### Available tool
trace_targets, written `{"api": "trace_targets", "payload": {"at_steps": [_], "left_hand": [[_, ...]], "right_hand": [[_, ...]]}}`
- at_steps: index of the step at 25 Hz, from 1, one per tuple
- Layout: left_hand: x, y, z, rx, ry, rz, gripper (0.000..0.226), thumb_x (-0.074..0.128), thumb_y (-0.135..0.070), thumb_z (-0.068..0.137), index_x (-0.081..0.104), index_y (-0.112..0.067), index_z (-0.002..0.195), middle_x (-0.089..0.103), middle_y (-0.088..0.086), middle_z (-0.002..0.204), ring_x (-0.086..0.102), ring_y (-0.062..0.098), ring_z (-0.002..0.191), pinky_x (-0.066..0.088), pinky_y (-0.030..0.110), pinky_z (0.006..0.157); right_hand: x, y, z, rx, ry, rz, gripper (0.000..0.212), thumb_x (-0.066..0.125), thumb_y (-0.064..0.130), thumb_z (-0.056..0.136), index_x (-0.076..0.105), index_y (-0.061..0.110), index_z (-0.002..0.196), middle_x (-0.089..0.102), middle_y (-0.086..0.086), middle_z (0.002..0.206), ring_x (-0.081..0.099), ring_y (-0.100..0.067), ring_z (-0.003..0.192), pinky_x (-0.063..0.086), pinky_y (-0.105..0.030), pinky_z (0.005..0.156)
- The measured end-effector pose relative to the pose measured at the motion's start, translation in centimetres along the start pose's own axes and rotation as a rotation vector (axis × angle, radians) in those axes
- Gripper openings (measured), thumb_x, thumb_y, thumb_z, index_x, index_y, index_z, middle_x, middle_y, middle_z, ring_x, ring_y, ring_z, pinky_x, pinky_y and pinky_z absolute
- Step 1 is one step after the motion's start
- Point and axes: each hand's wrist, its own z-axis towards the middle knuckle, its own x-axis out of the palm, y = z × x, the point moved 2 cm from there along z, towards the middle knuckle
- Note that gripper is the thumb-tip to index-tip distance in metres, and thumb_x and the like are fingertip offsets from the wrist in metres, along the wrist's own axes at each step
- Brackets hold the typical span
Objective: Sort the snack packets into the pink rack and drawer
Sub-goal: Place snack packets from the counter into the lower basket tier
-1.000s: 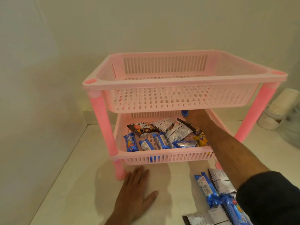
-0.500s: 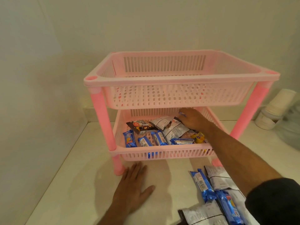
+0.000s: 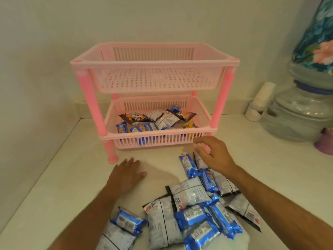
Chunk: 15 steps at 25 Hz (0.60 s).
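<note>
A pink two-tier rack (image 3: 219,109) stands on the white counter against the wall. Its top basket (image 3: 155,82) holds nothing I can see. The lower basket (image 3: 158,139) holds several snack packets (image 3: 158,119), blue, silver and brown. A pile of loose packets (image 3: 191,208), blue biscuit packs and silver pouches, lies on the counter in front of me. My left hand (image 3: 126,175) rests flat on the counter near the rack's front left leg. My right hand (image 3: 212,154) hovers with fingers apart, holding nothing, just above the far end of the pile and in front of the lower basket.
The rack sits in a corner, with a wall (image 3: 36,87) close on the left. At the right stand a stack of paper cups (image 3: 259,101) and a large water bottle dispenser (image 3: 302,112) with a blue patterned cover (image 3: 317,37).
My right hand has come out of the lower basket and back toward the pile on the counter, with nothing in it. The view has pulled back and more of the pile shows. My left hand stays flat.
</note>
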Motion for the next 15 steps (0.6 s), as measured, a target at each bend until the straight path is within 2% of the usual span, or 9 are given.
{"api": "trace_targets", "payload": {"at_steps": [2,3,5,7,8,9,10,12,15], "left_hand": [[-1.2,0.2,-2.5,-0.019,0.033,-0.199,0.074,0.035,-0.071,0.093,0.03,-0.029,0.153,0.031,-0.003,0.161,0.027,0.018,0.147,0.022,0.039,0.119],[-1.6,0.5,-4.6,-0.027,0.01,-0.269,0.076,0.038,-0.075,0.089,0.034,-0.031,0.152,0.035,-0.005,0.158,0.031,0.017,0.145,0.025,0.037,0.117],[-1.4,0.6,-10.0,-0.026,-0.123,-0.262,0.086,0.031,-0.088,0.08,0.038,-0.035,0.149,0.042,-0.008,0.154,0.038,0.015,0.141,0.03,0.036,0.114],[0.2,-0.3,-15.2,-0.046,-0.166,-0.13,0.103,0.019,-0.1,0.067,0.031,-0.041,0.151,0.032,-0.007,0.16,0.029,0.018,0.146,0.027,0.046,0.116],[1.1,-1.1,-17.4,-0.077,-0.142,-0.06,0.11,0.018,-0.104,0.06,0.027,-0.044,0.151,0.024,-0.006,0.163,0.024,0.022,0.149,0.026,0.057,0.114],[1.9,-2.2,-18.9,-0.108,-0.099,-0.001,0.116,0.022,-0.107,0.053,0.029,-0.045,0.151,0.024,-0.001,0.162,0.028,0.03,0.148,0.029,0.069,0.106],[2.6,-3.2,-19.8,-0.122,-0.086,0.023,0.12,0.027,-0.108,0.049,0.038,-0.041,0.148,0.034,0.007,0.158,0.039,0.038,0.141,0.034,0.078,0.093],[3.7,-5.4,-20.3,-0.111,-0.154,0.062,0.122,0.035,-0.108,0.043,0.047,-0.037,0.141,0.051,0.018,0.145,0.055,0.047,0.124,0.038,0.084,0.074],[4.3,-7.0,-18.9,-0.082,-0.185,0.037,0.117,0.037,-0.107,0.043,0.051,-0.04,0.138,0.052,0.021,0.144,0.052,0.052,0.125,0.032,0.083,0.081]], "right_hand": [[-1.5,-1.5,-3.8,0.086,0.121,-0.049,0.03,0.067,0.034,0.091,0.069,0.02,0.117,0.071,0.001,0.117,0.063,-0.017,0.11,0.05,-0.044,0.097],[-2.3,-2.2,-5.6,0.099,0.185,-0.084,0.04,0.064,0.044,0.09,0.065,0.022,0.123,0.067,0.002,0.124,0.059,-0.017,0.116,0.047,-0.042,0.1],[-3.5,-3.2,-9.0,0.067,0.291,-0.19,0.062,0.055,0.066,0.086,0.054,0.03,0.136,0.057,0.003,0.139,0.05,-0.015,0.128,0.039,-0.036,0.105],[-3.8,-4.2,-11.9,0.023,0.436,-0.322,0.084,0.045,0.085,0.077,0.035,0.04,0.148,0.032,0.004,0.158,0.03,-0.019,0.145,0.029,-0.045,0.114],[-3.6,-4.6,-13.0,0.032,0.54,-0.399,0.094,0.039,0.092,0.071,0.018,0.047,0.151,0.011,0.005,0.164,0.011,-0.022,0.151,0.019,-0.054,0.117],[-3.2,-4.9,-14.0,0.036,0.637,-0.478,0.102,0.034,0.098,0.065,0.002,0.053,0.15,-0.008,0.007,0.164,-0.007,-0.023,0.151,0.007,-0.061,0.117],[-2.7,-5.1,-14.7,0.019,0.696,-0.541,0.108,0.031,0.102,0.06,-0.009,0.054,0.148,-0.021,0.007,0.162,-0.02,-0.026,0.149,-0.001,-0.065,0.115],[-1.8,-5.1,-15.1,-0.019,0.745,-0.596,0.116,0.032,0.104,0.054,-0.017,0.054,0.146,-0.03,0.005,0.159,-0.03,-0.032,0.145,-0.01,-0.069,0.112],[-0.6,-4.4,-14.6,-0.016,0.777,-0.596,0.118,0.033,0.106,0.05,-0.022,0.056,0.143,-0.034,0.005,0.157,-0.032,-0.035,0.144,-0.012,-0.071,0.112]]}}
